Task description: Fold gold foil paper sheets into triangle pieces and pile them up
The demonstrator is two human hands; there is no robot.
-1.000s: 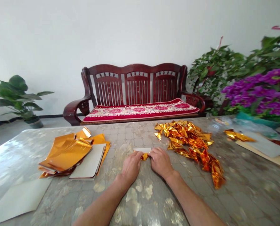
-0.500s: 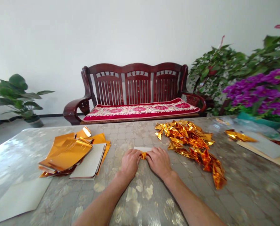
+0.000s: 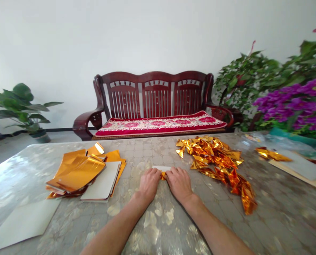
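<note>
Left hand and right hand are closed narrow, small gold foil piece being pinched between them near middle of table. White paper strip is seen just behind foil piece. Folded foil pile is heaped right of hands; foil sheets and white card are stacked toward left edge. Clear plastic bag is lying at far right corner; its content cannot be told. Foil strip is laid just before it.
</note>
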